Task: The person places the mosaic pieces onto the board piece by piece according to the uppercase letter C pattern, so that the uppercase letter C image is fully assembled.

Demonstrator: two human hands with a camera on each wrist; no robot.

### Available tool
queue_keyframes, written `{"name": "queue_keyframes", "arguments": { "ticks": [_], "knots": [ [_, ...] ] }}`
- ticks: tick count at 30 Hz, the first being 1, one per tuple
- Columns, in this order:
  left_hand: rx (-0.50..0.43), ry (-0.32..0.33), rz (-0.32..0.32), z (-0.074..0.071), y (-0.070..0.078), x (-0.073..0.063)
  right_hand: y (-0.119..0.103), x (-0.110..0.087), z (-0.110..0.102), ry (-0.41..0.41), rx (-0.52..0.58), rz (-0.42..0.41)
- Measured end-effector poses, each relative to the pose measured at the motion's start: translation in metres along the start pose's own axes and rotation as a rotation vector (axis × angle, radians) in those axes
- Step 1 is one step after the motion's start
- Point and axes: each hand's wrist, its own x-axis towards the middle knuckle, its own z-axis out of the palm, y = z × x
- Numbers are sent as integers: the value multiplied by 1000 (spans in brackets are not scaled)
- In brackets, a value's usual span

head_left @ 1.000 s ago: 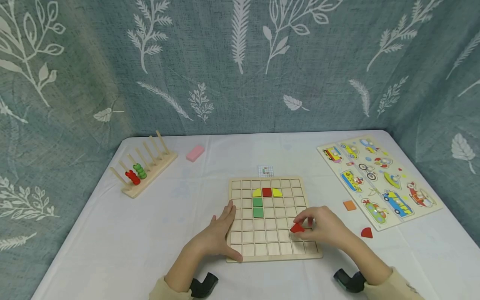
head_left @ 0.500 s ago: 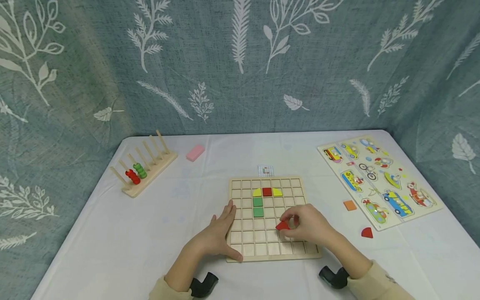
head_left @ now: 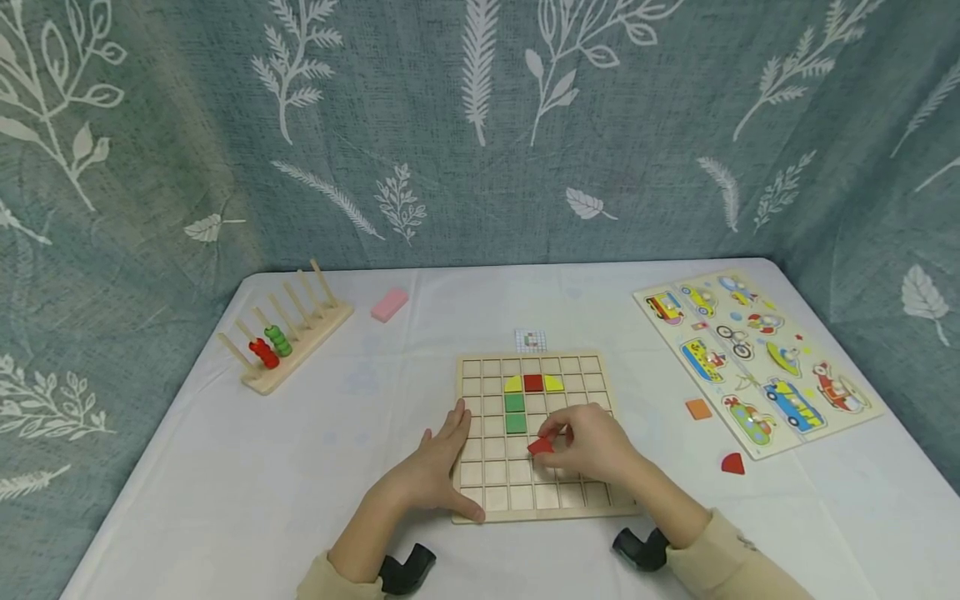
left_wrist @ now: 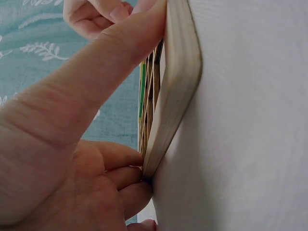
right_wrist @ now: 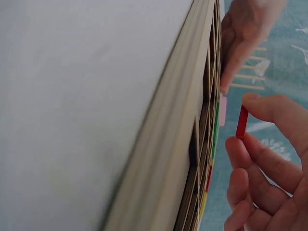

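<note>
My right hand (head_left: 592, 442) pinches a small flat red tile with a rounded edge (head_left: 540, 446) between thumb and fingers, over the middle of a wooden grid board (head_left: 495, 475). In the right wrist view the red tile (right_wrist: 242, 121) shows edge-on at the fingertips. My left hand (head_left: 429, 477) rests along the board's left edge, fingers stretched out and thumb at the near left corner. Lying in the grid are a red square (head_left: 533, 383) between two yellow rounded tiles (head_left: 553, 383), and two green squares (head_left: 515, 423) below the left yellow one.
A small pattern card (head_left: 531, 341) lies behind the board. To the right are an orange square (head_left: 698, 409), another red rounded tile (head_left: 733, 464) and a vehicle picture puzzle (head_left: 757, 358). A peg stand with beads (head_left: 300, 350) and a pink block (head_left: 389, 305) stand at back left.
My right hand has moved left and slightly away from me across the board, carrying the red rounded tile. The left hand has stayed at the board's edge.
</note>
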Motion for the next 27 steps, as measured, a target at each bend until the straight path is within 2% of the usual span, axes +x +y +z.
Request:
{"name": "queue_keyframes", "arguments": {
  "ticks": [19,27],
  "knots": [
    [28,-15,-5,0,-2,0,-16,15,15,33,-64,-17],
    [22,-19,-3,-1,1,0,-18,18,17,33,-107,3]
  ]
}}
